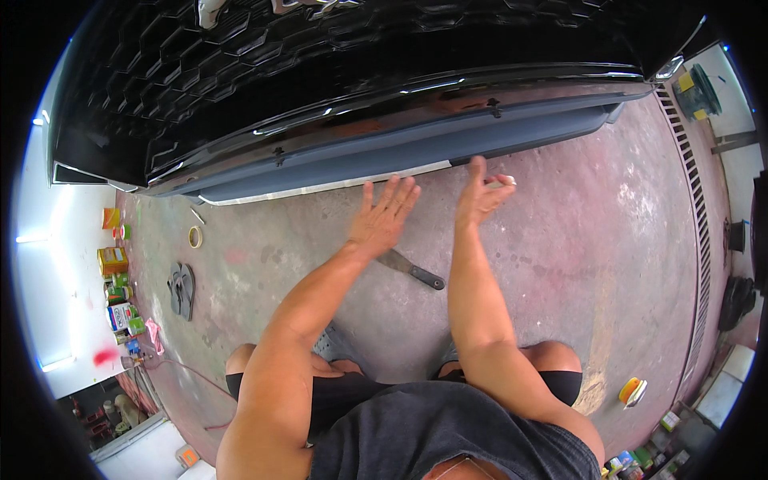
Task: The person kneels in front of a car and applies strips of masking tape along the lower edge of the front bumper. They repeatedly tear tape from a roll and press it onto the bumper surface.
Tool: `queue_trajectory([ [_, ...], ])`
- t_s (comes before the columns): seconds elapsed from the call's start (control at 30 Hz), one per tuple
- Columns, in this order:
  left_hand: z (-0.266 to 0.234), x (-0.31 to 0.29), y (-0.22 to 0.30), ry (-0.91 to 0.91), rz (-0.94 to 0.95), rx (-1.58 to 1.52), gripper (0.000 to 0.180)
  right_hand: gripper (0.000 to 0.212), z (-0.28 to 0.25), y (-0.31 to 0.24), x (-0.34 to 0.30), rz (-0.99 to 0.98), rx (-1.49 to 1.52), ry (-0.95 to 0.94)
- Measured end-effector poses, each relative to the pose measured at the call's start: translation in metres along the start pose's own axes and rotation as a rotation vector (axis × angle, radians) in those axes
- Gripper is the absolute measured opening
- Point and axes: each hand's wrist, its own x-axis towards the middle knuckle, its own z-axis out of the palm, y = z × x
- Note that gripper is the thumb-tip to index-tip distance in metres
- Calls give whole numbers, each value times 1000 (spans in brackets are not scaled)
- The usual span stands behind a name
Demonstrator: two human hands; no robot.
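Stretching across most of the view, a worn concrete floor lies beneath the glossy black front of a vehicle. Along the vehicle's lower edge runs a long grey lip, just beyond both hands. A pale strip follows the left part of the lip's near edge and ends between the two hands. The hands are apart from each other. The left hand is spread flat, its fingertips at the strip's lower edge; whether they touch it I cannot tell. The right hand is just past the strip's right end, thumb pointing toward the lip and fingers curled around a small pale item, too blurred to name. Grey sandals sit at the left, a scraper lies near the left wrist, and a tape roll rests near the lip's left end.
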Motion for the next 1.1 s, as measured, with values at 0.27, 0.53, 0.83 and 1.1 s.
queue_trajectory([
  [0.27,-13,15,2,-23,-88,-107,83,54,11,-39,-72,105,84,-360],
  [0.53,-9,-12,-19,-10,-135,-98,82,58,26,-35,-85,151,92,-287],
  [0.83,16,-50,-20,117,-284,-303,85,63,45,-28,-130,214,81,-259],
  [1.1,10,-43,-14,322,-232,-316,92,67,23,-39,-44,315,183,-58],
])
